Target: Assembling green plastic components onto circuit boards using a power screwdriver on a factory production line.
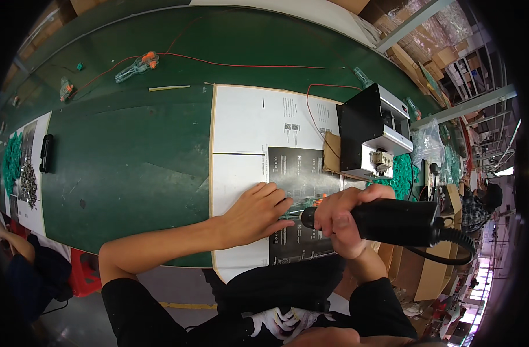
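Observation:
My right hand [345,220] grips a black electric screwdriver [397,222], fingers wrapped round its front end. The driver lies nearly level, its nose pointing left toward my left hand [255,214]. Between the thumb and curled fingers of that left hand is a small clear teal plastic part [297,207] with orange pieces, held low over the printed sheet. The driver's nose meets or nearly meets this part; the exact contact is hidden by my fingers. Under both hands lies a white and black printed sheet [241,121] on the green table.
A black and silver machine [368,130] stands right of the sheet, beside green rings [400,179]. A coiled cord [458,243] trails from the driver. Another clear part with orange [138,66] and a red wire lie at the back. Small metal pieces [28,185] lie left, near another person's arm [17,242].

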A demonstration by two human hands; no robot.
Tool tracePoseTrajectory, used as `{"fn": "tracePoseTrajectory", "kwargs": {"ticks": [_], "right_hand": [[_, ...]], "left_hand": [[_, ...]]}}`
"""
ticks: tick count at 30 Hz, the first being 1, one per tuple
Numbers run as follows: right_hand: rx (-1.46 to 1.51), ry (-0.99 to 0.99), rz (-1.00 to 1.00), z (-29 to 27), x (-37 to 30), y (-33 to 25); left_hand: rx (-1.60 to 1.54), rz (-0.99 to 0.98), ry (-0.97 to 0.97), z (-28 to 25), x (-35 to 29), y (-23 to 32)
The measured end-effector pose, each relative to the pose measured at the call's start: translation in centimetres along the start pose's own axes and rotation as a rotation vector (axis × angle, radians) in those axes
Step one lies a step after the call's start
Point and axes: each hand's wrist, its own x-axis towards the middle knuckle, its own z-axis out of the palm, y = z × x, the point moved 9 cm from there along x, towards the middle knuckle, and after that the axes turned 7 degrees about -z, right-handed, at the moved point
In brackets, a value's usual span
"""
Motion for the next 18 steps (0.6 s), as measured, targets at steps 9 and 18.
{"fn": "tracePoseTrajectory", "kwargs": {"ticks": [9, 18], "right_hand": [[-0.168, -0.015, 0.032, 0.6, 0.0, 0.5], [-0.237, -0.205, -0.011, 3.3, 0.7, 0.8]], "left_hand": [[0.005, 0.003, 0.008, 0.0, -0.3, 0.0], [0.032, 0.01, -0.003, 0.0, -0.3, 0.0]]}}
